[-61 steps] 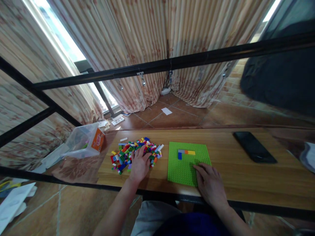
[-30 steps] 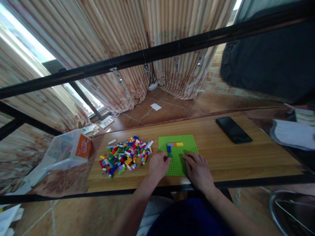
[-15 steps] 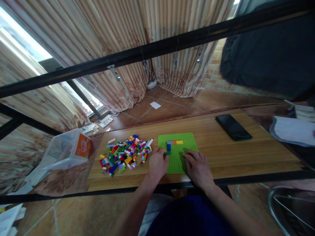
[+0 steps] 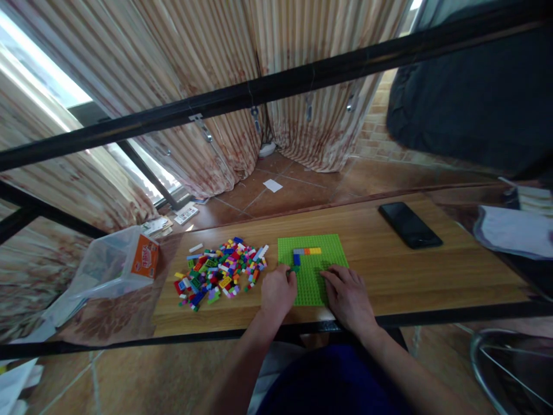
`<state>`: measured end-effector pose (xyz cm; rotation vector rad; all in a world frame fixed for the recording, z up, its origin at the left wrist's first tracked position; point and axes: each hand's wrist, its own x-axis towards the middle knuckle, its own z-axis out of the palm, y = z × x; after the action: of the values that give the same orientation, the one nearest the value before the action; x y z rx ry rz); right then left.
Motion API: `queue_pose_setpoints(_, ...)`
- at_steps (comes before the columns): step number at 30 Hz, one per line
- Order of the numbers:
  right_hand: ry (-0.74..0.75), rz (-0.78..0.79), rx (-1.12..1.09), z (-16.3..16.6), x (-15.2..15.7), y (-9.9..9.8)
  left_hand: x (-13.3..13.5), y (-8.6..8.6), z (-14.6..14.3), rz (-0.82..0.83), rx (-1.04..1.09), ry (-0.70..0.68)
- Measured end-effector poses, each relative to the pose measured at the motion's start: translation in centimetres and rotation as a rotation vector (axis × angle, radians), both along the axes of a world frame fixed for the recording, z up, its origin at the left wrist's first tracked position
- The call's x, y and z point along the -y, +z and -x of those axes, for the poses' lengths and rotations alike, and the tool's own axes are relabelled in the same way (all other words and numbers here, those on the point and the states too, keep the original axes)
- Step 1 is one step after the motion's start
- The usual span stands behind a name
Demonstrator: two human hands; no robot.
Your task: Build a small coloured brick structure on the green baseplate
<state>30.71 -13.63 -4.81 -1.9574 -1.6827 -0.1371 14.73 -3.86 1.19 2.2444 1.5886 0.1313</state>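
A light green baseplate [image 4: 313, 288] lies on the wooden board. On it runs a short row of bricks: a grey brick [image 4: 298, 251], an orange brick [image 4: 307, 251] and a yellow brick [image 4: 316, 251]. A blue brick [image 4: 296, 260] extends from the grey end toward me. My left hand [image 4: 279, 288] is closed at the plate's left side, pinching a dark green brick [image 4: 296, 269] right by the blue one; its fingers partly cover it. Over the plate's right front part rests my right hand [image 4: 345, 291], fingers stretched out and apart, apparently holding nothing.
Left of the plate is a pile of loose coloured bricks [image 4: 224, 271]. A clear plastic box [image 4: 116, 262] with an orange label stands beyond the board's left end. A black phone [image 4: 410, 225] lies at the right. A black metal bar [image 4: 285, 83] crosses above the far side.
My left hand has shifted very slightly at the dark green brick, which now shows less between the fingers. The right hand has stayed in place.
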Motion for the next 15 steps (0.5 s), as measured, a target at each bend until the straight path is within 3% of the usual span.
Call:
queue_pose_setpoints(4,0.004,-0.010,-0.001,0.03,0.01,0.02,-0.09,-0.34,0.38,-0.060,0.011,0.017)
queue_pose_setpoints(9,-0.001,-0.003,0.008,0.08,0.03,0.22,-0.12,-0.87,0.75,-0.163,0.141,-0.081)
queue_pose_setpoints(15,0.004,0.000,-0.004,0.10,0.01,0.25,-0.34,-0.76,0.38,-0.095,0.116,-0.116)
